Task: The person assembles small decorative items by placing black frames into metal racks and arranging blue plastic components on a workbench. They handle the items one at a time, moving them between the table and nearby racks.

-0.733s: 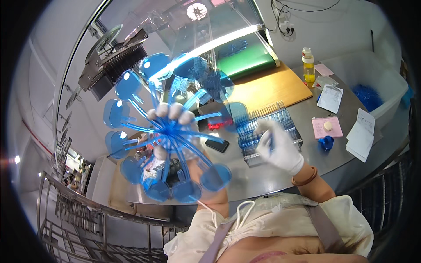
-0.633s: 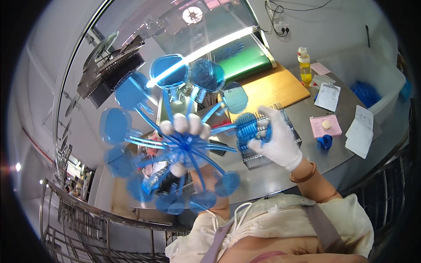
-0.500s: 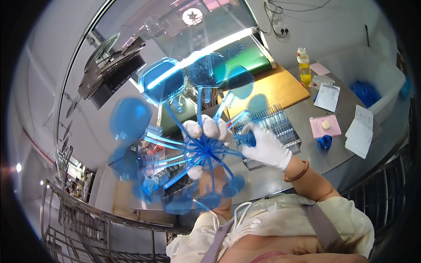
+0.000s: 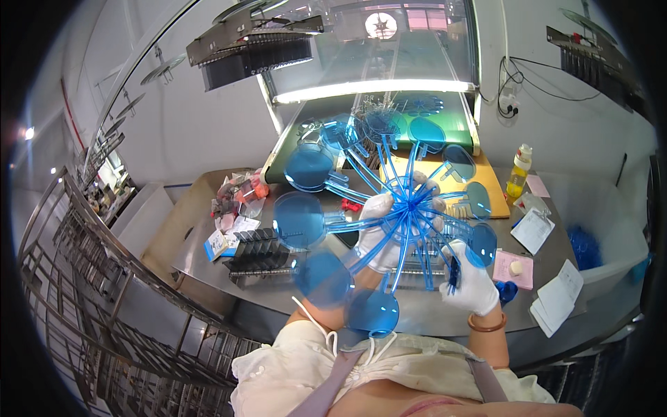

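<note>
My left hand (image 4: 380,236), in a white glove, grips the hub of a blue translucent plastic sprue (image 4: 410,201). Thin runners spread from the hub and end in round blue discs (image 4: 299,219), held up above the grey table (image 4: 208,254). My right hand (image 4: 474,281), also gloved, holds a small blue piece (image 4: 454,272) at the sprue's lower right edge, by one disc (image 4: 481,245). A rack on the table is mostly hidden behind the sprue.
A black slotted rack (image 4: 260,254) and packets lie at the table's left. Papers (image 4: 533,229), a pink pad (image 4: 513,267), a yellow bottle (image 4: 517,174) and a blue bag (image 4: 583,247) sit at the right. A green conveyor (image 4: 389,139) runs behind. Metal railings (image 4: 104,292) stand at the left.
The sprue has swung from the left toward the centre and turned in my left hand. My right hand dropped from the rack to the sprue's lower right edge.
</note>
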The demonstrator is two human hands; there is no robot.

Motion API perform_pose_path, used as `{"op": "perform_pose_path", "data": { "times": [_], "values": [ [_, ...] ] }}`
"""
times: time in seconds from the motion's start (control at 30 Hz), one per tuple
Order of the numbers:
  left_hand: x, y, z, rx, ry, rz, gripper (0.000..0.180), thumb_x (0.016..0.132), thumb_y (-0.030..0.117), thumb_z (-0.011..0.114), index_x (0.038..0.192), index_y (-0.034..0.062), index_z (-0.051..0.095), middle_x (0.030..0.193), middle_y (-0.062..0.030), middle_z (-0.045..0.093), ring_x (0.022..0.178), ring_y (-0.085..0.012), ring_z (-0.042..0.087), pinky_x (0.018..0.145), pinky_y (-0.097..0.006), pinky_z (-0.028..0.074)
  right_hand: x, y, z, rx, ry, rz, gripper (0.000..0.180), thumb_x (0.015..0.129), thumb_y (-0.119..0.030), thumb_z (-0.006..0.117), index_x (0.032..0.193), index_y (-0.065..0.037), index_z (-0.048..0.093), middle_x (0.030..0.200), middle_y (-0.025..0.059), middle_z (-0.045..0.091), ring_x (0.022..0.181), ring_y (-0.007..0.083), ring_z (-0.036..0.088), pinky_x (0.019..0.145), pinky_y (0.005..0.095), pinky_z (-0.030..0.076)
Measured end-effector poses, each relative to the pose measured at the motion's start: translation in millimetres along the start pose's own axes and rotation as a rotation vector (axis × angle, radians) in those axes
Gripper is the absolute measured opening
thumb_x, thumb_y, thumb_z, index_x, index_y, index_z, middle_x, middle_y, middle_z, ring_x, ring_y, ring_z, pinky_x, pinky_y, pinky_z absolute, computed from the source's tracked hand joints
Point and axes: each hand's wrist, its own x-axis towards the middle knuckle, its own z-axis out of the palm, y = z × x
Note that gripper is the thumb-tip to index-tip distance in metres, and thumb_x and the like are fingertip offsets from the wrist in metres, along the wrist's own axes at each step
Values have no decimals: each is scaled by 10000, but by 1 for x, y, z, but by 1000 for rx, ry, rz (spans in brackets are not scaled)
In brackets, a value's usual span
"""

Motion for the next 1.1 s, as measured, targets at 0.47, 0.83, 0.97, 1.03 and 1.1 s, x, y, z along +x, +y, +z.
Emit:
{"op": "perform_pose_path", "data": {
  "times": [0.47,0.83,0.97,1.03,1.1],
  "values": [
    [10,14,-17,528,-115,-149,887,688,289,935,1406,104,449,1304,-146,520,1196,-297,568,936,-448,543,9,18,28,-22,599,267,747,789,-151,815,1417,13,445,1164,146,628,1036,254,663,904,364,553],
    [10,38,30,1249,-765,-705,688,826,579,798,1138,3,586,1171,-174,609,1055,-309,604,902,-418,503,-42,16,63,1738,-571,472,588,752,-375,762,1164,19,619,1028,99,654,890,187,634,834,312,519],
    [-11,51,35,867,-225,-227,728,715,410,895,1225,33,536,1156,-198,592,1062,-330,629,856,-419,510,-49,23,61,1422,-134,392,540,779,-401,693,1123,10,633,1025,99,645,896,178,626,816,274,513],
    [-22,48,30,647,90,-296,747,653,371,939,1211,53,556,1156,-186,595,1066,-340,636,912,-436,525,-33,32,49,1105,357,392,530,870,-115,675,1365,-30,505,1213,98,593,1041,178,642,940,325,540],
    [-30,39,23,582,106,-436,778,681,294,966,1267,86,498,1263,-142,545,1140,-292,610,948,-424,527,-15,36,37,564,545,381,720,785,-73,828,1406,-31,465,1318,131,536,1086,228,638,974,373,538]
  ]
}}
